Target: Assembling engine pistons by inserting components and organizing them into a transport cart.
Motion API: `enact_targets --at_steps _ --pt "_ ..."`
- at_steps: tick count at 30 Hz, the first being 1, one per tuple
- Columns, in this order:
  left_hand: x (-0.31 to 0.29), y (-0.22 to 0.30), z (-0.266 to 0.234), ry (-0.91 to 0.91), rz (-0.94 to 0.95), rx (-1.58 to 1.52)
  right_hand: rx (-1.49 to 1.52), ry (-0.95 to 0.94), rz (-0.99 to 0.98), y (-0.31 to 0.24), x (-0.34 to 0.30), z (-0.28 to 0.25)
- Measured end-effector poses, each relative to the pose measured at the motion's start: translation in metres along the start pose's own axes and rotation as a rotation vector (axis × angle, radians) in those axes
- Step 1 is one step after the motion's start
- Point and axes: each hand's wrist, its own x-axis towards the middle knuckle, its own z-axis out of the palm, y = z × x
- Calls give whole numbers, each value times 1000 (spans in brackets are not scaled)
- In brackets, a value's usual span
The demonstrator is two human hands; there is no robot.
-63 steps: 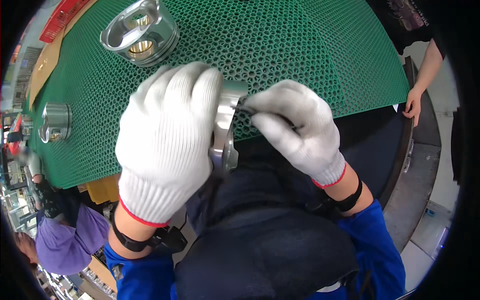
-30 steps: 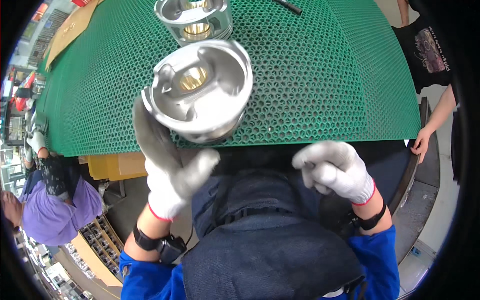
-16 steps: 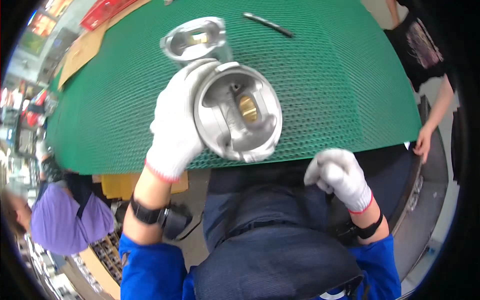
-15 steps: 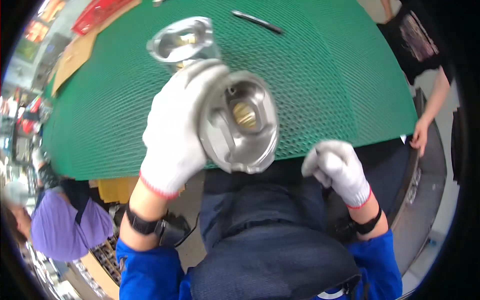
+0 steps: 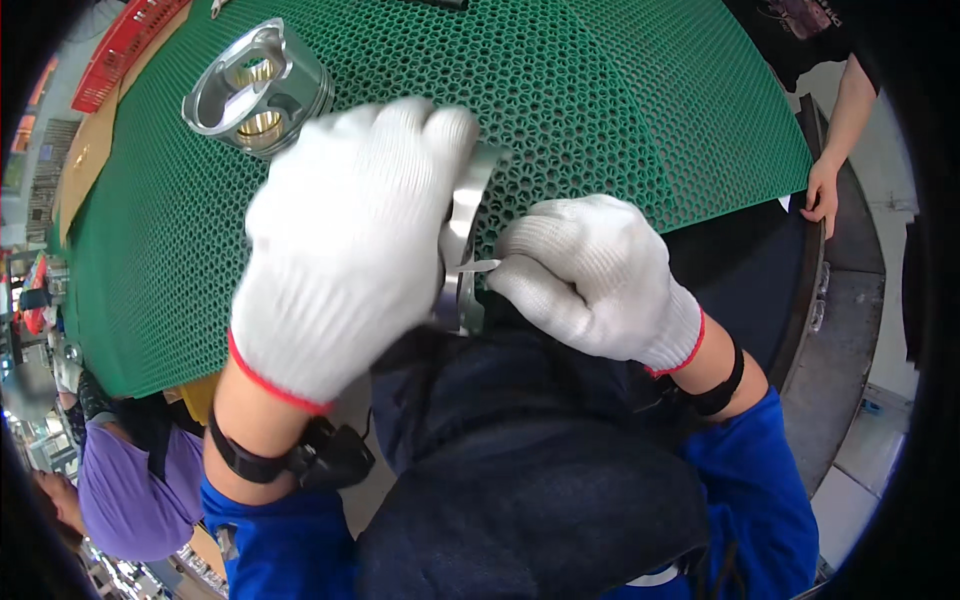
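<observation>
Both my hands wear white knitted gloves with red cuffs. My left hand (image 5: pixel 345 235) is closed around a silver metal piston (image 5: pixel 464 215), held over the near edge of the green mat (image 5: pixel 560 110); most of the piston is hidden behind the glove. Just right of it, the fingers of my right hand (image 5: pixel 590 275) pinch a thin, pale, pointed blade-like tool (image 5: pixel 480 266). Its tip reaches the piston's side, though whether it touches is unclear. A second piston (image 5: pixel 262 90), with brass-coloured bushings inside, stands on the mat beyond my left hand.
A red plastic basket (image 5: pixel 125 50) and brown cardboard (image 5: pixel 85 175) lie along the far left. At the right, another person's hand (image 5: pixel 822 195) rests by a grey metal edge. A person in purple (image 5: pixel 140 480) is at lower left. A dark object (image 5: pixel 440 3) shows at the top edge.
The held piston has turned, so its hollow inside no longer faces me. My right hand has come up and left to it, the thin tool now visible. The view has shifted.
</observation>
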Motion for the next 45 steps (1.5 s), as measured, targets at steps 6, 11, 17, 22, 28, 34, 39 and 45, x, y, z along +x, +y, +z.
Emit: enact_targets --at_steps 6,11,17,22,28,34,39,45 --pt "19 -20 6 -147 -23 52 -193 -258 -79 -1 5 -7" --pt "-6 -37 -2 69 -91 -176 -96 -88 -29 14 0 -17" --pt "-134 -83 19 126 -503 -27 -496 94 127 68 -10 -22" --pt "-171 -49 -47 -235 -228 -348 -608 138 59 91 -16 -6" --pt "-103 -92 -16 -190 211 37 -601 134 50 85 -16 -7" --pt "-117 -151 -38 -23 79 126 -578 149 105 76 -14 -8" --pt "-143 -251 -40 -180 -757 344 -562 114 90 75 -13 -14" --pt "-56 -168 -20 211 -149 209 -509 116 166 78 -10 -11"
